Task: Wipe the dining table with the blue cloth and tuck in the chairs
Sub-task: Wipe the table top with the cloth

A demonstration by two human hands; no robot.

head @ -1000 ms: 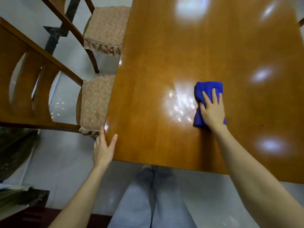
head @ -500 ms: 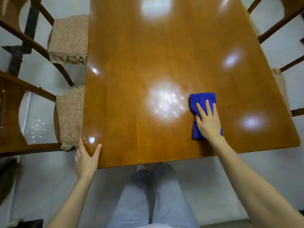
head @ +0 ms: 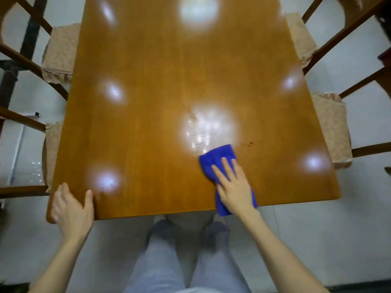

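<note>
While pressing the blue cloth (head: 218, 159) flat under straight fingers (head: 228, 168) of the right hand (head: 234, 187), low right of centre by the worktop (head: 158, 102) edge, and bracing its lower-left corner with a relaxed left hand (head: 70, 210), keep the palm mid-fold: looks soft, light, apt to bunch.

Pale glossy tile floor (head: 317, 240) w/ 1 small item (head: 35, 115) lying at left, near a dark marbled band (head: 26, 47).

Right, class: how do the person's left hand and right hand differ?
The left hand rests on the near left corner of the dining table; the right hand presses the blue cloth by the near edge. The left hand straddles the corner, thumb on top; the right hand lies flat on the cloth. Both have straight fingers, gripping nothing.
</note>
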